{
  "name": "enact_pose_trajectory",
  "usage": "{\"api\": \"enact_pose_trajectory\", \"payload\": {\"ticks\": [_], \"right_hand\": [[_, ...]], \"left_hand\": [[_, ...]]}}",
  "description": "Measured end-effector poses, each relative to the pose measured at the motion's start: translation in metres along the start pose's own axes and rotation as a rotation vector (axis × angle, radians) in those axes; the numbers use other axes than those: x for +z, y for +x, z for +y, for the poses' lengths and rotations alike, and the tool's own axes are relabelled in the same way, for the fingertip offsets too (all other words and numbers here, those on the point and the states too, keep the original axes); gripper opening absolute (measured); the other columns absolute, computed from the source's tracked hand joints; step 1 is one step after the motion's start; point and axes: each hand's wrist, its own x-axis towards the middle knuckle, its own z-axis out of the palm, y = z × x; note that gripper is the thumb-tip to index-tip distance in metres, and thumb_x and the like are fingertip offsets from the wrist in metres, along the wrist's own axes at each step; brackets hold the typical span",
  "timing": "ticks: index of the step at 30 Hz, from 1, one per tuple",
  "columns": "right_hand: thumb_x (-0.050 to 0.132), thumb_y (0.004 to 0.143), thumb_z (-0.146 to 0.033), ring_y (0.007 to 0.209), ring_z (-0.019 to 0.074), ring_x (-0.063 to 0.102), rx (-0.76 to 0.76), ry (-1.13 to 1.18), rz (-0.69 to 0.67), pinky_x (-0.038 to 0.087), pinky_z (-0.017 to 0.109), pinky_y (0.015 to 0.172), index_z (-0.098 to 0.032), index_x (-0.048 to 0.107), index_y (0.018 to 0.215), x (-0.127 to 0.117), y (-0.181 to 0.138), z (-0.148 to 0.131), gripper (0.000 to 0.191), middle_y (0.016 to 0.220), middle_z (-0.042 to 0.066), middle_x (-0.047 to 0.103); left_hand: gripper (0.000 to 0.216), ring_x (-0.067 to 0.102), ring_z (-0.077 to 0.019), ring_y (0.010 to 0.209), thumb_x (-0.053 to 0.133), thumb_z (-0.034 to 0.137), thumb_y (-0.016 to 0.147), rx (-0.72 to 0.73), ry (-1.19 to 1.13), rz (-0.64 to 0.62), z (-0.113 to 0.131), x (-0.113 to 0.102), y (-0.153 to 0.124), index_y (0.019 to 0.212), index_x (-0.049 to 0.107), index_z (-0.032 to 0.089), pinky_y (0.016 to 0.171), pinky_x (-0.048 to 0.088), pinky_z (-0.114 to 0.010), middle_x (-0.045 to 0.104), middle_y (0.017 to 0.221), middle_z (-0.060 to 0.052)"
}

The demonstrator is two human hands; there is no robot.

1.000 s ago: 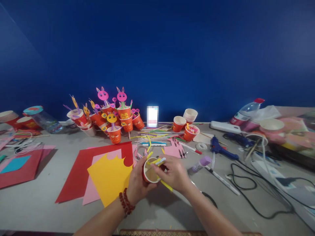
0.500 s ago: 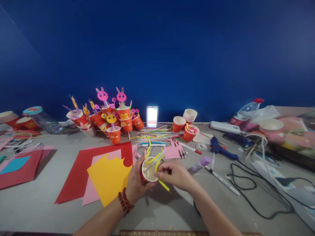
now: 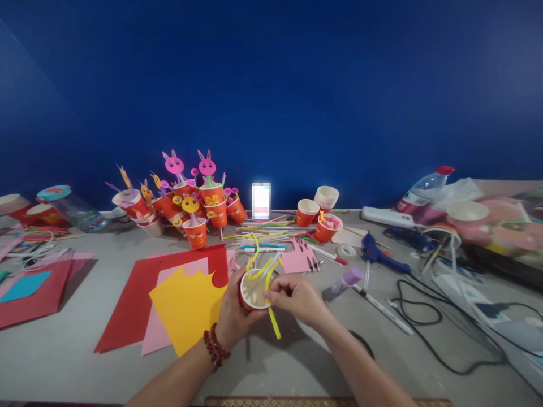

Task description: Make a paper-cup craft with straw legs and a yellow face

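Observation:
My left hand [image 3: 232,316] is wrapped around an orange paper cup [image 3: 251,290], tilted with its open mouth toward me. My right hand [image 3: 297,299] pinches a yellow bendy straw [image 3: 271,305] at the cup's right rim; the straw's lower end hangs below the cup and its upper end curves over the mouth. A white stick lies across the cup's opening beside it. A beaded bracelet [image 3: 216,347] sits on my left wrist.
Yellow [image 3: 184,305], pink and red paper sheets [image 3: 139,294] lie left of the cup. Finished cups with paper animal heads [image 3: 197,195] stand at the back. A blue glue gun [image 3: 377,255], glue stick [image 3: 341,284], pens, black cables [image 3: 424,333], a bottle [image 3: 424,189] fill the right.
My right hand has shifted slightly left and turned the yellow straw, so its lower end now points down instead of out to the right. The cup stays in my left hand.

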Motion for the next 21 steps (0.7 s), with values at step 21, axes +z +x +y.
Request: {"api": "enact_pose_trajectory", "payload": {"ticks": [21], "right_hand": [[0.068,0.081,-0.043,0.044,0.0074,0.033,0.017,0.031,-0.053,0.021,0.020,0.042,-0.017,0.060,0.061,-0.0034,-0.0018,-0.0047,0.034,0.048,-0.007,0.040]], "left_hand": [[0.082,0.066,-0.0326,0.110,0.085,0.045,0.066,-0.060,-0.137,-0.018,0.0014,0.0027,-0.0005,0.134,0.043,0.024,0.092,0.055,-0.049,0.060,0.125,-0.011]]}}
